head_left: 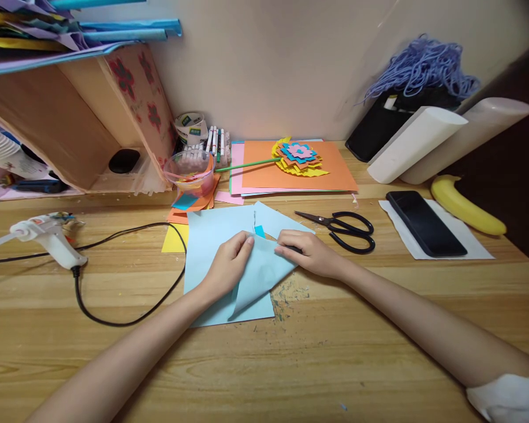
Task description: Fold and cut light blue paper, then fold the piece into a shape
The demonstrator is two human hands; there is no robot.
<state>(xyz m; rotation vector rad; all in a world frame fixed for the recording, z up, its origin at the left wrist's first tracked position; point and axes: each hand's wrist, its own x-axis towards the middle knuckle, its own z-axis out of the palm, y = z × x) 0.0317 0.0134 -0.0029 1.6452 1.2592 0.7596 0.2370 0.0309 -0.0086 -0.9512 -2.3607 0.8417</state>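
My left hand (230, 261) is closed, its thumb and fingers pinching a folded-over flap of light blue paper (264, 270). The rest of the sheet (209, 229) lies flat beneath, with a rough, torn-looking edge near its top middle. At the flap's right side, my right hand (306, 249) is curled shut around a slim dark object (295, 249). Only a bit of that object shows, so its kind is unclear. A small brighter blue strip (260, 232) shows between the two hands. Black-handled scissors (337, 226) lie just beyond my right hand, blades pointing left.
A glue gun (48, 235) and its looping cord lie left. Behind are a plastic bowl (189, 175) of scraps, markers (216, 141) and a paper flower (300, 155) on orange sheets (255, 170). At right are a phone (425, 223), a banana (467, 208) and white rolls (417, 144).
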